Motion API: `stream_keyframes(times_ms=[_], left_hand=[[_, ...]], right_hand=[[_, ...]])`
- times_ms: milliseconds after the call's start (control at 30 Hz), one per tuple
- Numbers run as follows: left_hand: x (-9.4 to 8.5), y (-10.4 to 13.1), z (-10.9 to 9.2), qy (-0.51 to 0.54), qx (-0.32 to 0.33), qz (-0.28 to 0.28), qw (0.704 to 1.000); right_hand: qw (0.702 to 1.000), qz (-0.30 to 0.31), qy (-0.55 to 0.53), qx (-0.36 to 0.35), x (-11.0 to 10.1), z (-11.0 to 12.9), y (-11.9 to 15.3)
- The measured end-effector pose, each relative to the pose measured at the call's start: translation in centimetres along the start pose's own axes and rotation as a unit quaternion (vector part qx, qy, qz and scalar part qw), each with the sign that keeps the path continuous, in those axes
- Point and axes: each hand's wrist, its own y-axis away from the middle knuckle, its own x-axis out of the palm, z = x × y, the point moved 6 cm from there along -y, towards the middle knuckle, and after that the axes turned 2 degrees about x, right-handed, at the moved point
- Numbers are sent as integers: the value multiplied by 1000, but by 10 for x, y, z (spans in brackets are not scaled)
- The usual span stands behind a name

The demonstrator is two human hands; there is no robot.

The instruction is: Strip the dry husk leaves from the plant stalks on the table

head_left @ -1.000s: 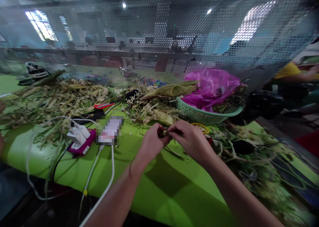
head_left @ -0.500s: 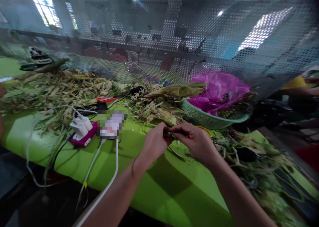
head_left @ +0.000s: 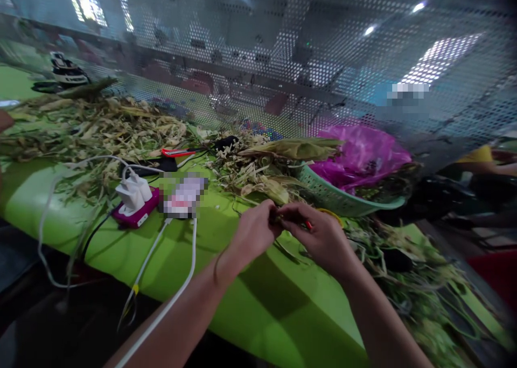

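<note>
Glossy, smooth green covering (head_left: 307, 314); thin, shiny plastic of pink bag (head_left: 363, 150); dry, rough leaves (head_left: 121, 120) at far left; perforated, metal-looking screen (head_left: 242, 50).

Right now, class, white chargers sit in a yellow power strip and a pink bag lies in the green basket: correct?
No: the head view shows the white chargers in a magenta power strip, not yellow. The pink bag is in the green basket.

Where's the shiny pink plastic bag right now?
In the head view, the pink plastic bag is right of the middle, lying in the green basket, in front of the grey mesh panel.
</note>
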Motion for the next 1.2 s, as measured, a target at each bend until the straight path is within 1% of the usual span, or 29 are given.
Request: stream_keyframes(times_ms=[67,167,333,400,500,600,667,767,867,933,1067,1200], left_hand=[[-1,1,-1,-12,12,-8,1000],[-1,2,-2,-9,24,-14,1000],[0,2,-5,-5,27,11,1000],[0,2,-5,-11,30,13,999],[0,2,-5,-44,43,1,998],[2,4,-5,-51,55,-4,997],[2,4,-6,-26,55,-6,998],[2,3,-7,57,49,9,997],[4,2,-6,156,38,33,986],[6,0,-4,203,29,41,978],[9,-2,-1,246,15,49,968],[11,-4,1,271,9,57,961]], right_hand=[[1000,-3,-7,10,2,-3,-1],[999,-29,-4,24,2,-9,-1],[995,-62,-56,49,-4,-15,-1],[995,-57,-69,51,-3,-14,-1],[997,-49,-47,47,2,-11,-1],[996,-72,-14,46,3,-12,-1],[995,-81,-33,51,3,-15,-1],[991,-82,-83,72,0,-21,-2],[984,-78,-126,95,-5,-27,-3],[980,-70,-154,103,-7,-29,-3],[974,-42,-194,110,-8,-32,-2],[973,-15,-206,101,-8,-32,-1]])
